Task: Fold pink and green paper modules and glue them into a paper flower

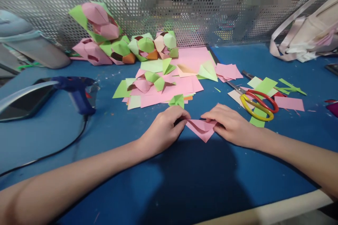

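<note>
A pink sheet of origami paper (202, 130), folded into a triangle with its point toward me, is held between both hands just above the blue table. My left hand (167, 126) pinches its left corner between thumb and fingers. On the other side, my right hand (228, 124) grips the right corner the same way. Part of the upper fold stands slightly apart from the lower layer. Just beyond my left fingers lies a small green folded piece (176, 101). Behind it are stacked pink sheets (169, 91) with several folded green and pink pieces on top.
Scissors with red and yellow handles (257, 105) lie at right among paper scraps (289, 103). A blue glue gun (76, 93) with a cord stands at left beside a dark tablet-like object (29, 103). Paper ball shapes (118, 49) line the perforated metal screen (192, 17); a bag (311, 28) sits back right.
</note>
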A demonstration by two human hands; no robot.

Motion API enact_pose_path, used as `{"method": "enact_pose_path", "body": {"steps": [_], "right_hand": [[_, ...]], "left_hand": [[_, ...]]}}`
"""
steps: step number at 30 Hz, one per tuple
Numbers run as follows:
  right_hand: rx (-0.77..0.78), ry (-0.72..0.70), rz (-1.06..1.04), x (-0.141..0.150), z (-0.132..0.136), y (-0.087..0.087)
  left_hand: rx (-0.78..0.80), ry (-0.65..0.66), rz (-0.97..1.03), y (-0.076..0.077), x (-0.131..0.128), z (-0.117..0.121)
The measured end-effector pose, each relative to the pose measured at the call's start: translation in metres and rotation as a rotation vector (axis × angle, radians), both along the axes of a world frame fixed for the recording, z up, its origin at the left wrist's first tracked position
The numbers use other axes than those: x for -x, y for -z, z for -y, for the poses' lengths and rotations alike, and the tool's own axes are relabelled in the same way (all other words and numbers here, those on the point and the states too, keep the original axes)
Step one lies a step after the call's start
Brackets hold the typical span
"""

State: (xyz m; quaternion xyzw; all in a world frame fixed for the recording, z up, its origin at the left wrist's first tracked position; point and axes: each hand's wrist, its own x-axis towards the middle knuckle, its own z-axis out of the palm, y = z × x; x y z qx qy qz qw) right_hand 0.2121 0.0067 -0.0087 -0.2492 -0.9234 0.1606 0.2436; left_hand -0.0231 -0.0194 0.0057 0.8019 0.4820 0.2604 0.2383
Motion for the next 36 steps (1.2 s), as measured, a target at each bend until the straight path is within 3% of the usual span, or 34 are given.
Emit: {"method": "enact_pose_path", "body": {"steps": [12, 19, 29, 36], "right_hand": [[-0.310, -0.036, 0.159, -0.002, 0.002, 0.000], [-0.504, -0.101, 0.147, -0.003, 0.007, -0.003], [-0.396, -0.226, 0.124, 0.000, 0.007, -0.009], [-0.482, -0.207, 0.157, -0.002, 0.006, -0.007]], "left_hand": [[-0.002, 0.021, 0.017, 0.001, 0.004, 0.000], [-0.032, 0.048, 0.020, 0.004, 0.005, -0.001], [-0.029, 0.057, 0.038, 0.004, 0.012, -0.002], [-0.041, 0.059, 0.044, 0.005, 0.010, -0.001]]}}
